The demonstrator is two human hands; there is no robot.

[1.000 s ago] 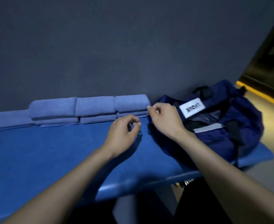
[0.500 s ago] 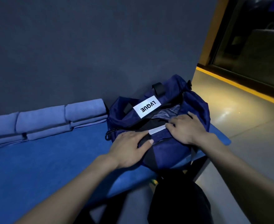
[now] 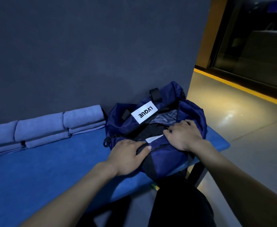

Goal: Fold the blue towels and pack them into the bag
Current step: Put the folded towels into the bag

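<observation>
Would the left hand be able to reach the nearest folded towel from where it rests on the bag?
Probably yes. The left hand rests on the bag's near edge, and the nearest folded towel lies just left of the bag against the wall, with only bare blue tabletop between.

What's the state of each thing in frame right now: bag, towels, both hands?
navy duffel bag: on the blue table, top unzipped and gaping, white label facing up.
folded blue towels: stacked in a row against the wall, left of the bag, none packed.
left hand: fingers resting on the bag's near edge, thumb on the fabric.
right hand: fingers curled over the opening's near edge.
</observation>
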